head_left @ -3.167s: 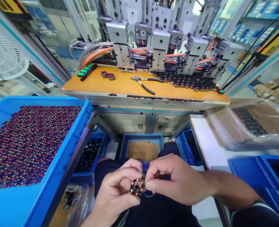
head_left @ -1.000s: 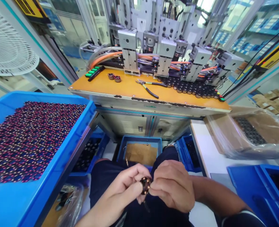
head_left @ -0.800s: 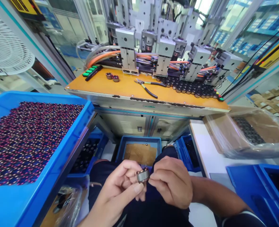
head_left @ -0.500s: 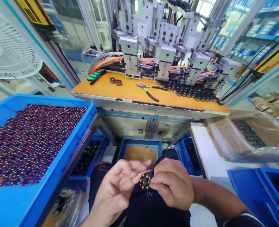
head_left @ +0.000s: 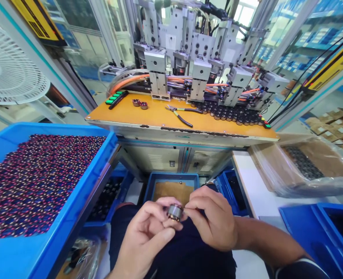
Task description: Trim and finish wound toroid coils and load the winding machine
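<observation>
A small round wound coil part [head_left: 175,212], metal-sided with copper windings, sits between both hands over my lap. My left hand [head_left: 144,236] pinches it from the left with thumb and fingertips. My right hand [head_left: 212,223] is closed against its right side, fingers curled and pinching at the part or its thin wire; which of the two I cannot tell. The part shows its metal side to the camera.
A blue bin [head_left: 72,201] full of similar coil parts stands at my left. Ahead is an orange bench top [head_left: 160,114] with pliers [head_left: 179,114], two loose coils [head_left: 139,104], a row of dark parts [head_left: 232,114] and a machine behind. Bagged trays [head_left: 305,162] and blue bins [head_left: 319,228] lie right.
The coil part has been turned between the fingers, from showing its copper face to showing its metal side. My left fingers have closed around it again. Both hands stay over my lap.
</observation>
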A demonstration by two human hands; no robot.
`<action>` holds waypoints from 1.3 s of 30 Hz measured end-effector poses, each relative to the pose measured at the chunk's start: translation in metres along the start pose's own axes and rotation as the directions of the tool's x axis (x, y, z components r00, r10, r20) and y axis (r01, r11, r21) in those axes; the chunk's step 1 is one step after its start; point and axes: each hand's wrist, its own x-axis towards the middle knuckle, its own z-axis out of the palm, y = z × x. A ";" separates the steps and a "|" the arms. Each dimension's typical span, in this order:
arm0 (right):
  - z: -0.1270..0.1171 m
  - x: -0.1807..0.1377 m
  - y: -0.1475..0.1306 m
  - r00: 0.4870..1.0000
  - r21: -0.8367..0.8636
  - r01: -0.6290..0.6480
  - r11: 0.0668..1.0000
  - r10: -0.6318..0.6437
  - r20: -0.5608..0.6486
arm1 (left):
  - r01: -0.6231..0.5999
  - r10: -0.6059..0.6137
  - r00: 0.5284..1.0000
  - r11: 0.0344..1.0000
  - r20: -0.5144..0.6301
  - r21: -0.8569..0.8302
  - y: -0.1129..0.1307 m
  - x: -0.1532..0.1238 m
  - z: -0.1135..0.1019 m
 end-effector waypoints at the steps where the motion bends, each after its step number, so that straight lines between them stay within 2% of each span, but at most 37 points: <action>1: 0.000 0.001 -0.001 1.000 0.020 -0.013 1.000 0.013 0.004 | -0.024 0.023 0.999 0.999 -0.023 -0.038 0.000 0.000 0.001; 3: 0.000 0.002 0.000 1.000 0.085 -0.001 0.996 -0.001 0.024 | -0.042 0.034 0.997 0.993 -0.075 -0.114 0.001 0.000 0.002; 5: -0.001 0.002 0.002 0.998 0.156 0.045 0.987 -0.052 0.042 | -0.015 0.005 0.997 0.989 -0.071 -0.145 0.001 0.003 0.002; 7: -0.002 0.002 0.005 0.992 0.203 0.098 0.974 -0.112 0.058 | 0.083 -0.078 0.996 0.989 0.040 -0.125 -0.002 0.007 0.000; 10: -0.004 0.001 0.008 0.987 0.225 0.126 0.966 -0.146 0.072 | 0.246 -0.225 0.930 0.969 0.291 -0.036 -0.006 0.012 -0.005; 12: -0.006 0.001 0.007 0.988 0.215 0.115 0.970 -0.135 0.078 | 0.244 -0.233 0.912 0.970 0.338 0.010 -0.009 0.012 -0.007; 14: -0.007 0.001 0.005 0.992 0.178 0.094 0.979 -0.108 0.067 | 0.170 -0.169 0.944 0.985 0.283 0.020 -0.009 0.010 -0.006; 17: -0.008 0.002 0.001 0.999 0.103 0.016 0.995 -0.020 0.035 | 0.057 -0.058 0.993 0.998 0.101 0.009 -0.006 0.004 0.002; 19: -0.008 0.002 0.000 0.999 0.090 -0.046 0.995 0.045 0.017 | 0.002 -0.002 0.999 1.000 -0.034 -0.003 -0.003 0.001 0.008; 21: -0.009 0.003 0.000 0.997 0.137 -0.078 0.988 0.077 0.016 | -0.038 0.032 0.994 0.998 -0.105 -0.054 0.000 0.001 0.012; 24: -0.009 0.005 0.003 0.998 0.247 -0.037 0.968 0.024 0.055 | -0.023 0.012 0.997 0.992 -0.082 -0.127 0.002 0.006 0.010; 26: -0.010 0.005 0.005 0.997 0.295 0.012 0.955 -0.034 0.069 | 0.077 -0.073 0.996 0.993 0.050 -0.089 0.000 0.012 0.005; 28: -0.011 0.006 0.007 0.996 0.315 0.037 0.948 -0.061 0.068 | 0.204 -0.192 0.951 0.979 0.241 -0.027 -0.004 0.017 0.000; 30: -0.012 0.005 0.008 0.995 0.312 0.039 0.949 -0.065 0.073 | 0.271 -0.257 0.898 0.962 0.356 0.011 -0.008 0.019 -0.003; 31: -0.013 0.005 0.008 0.996 0.301 0.036 0.953 -0.060 0.072 | 0.269 -0.256 0.896 0.963 0.362 0.016 -0.009 0.018 -0.003; 34: -0.014 0.004 0.007 0.998 0.250 0.014 0.968 -0.029 0.057 | 0.171 -0.172 0.950 0.985 0.262 0.026 -0.010 0.014 -0.001; 37: -0.012 0.004 0.007 0.999 0.228 -0.038 0.973 0.030 0.038 | 0.036 -0.040 0.991 0.999 0.125 0.033 -0.008 0.010 0.003; 39: -0.009 0.003 0.007 0.998 0.225 -0.067 0.972 0.066 0.012 | -0.075 0.069 0.994 0.995 0.085 0.066 -0.006 0.011 0.005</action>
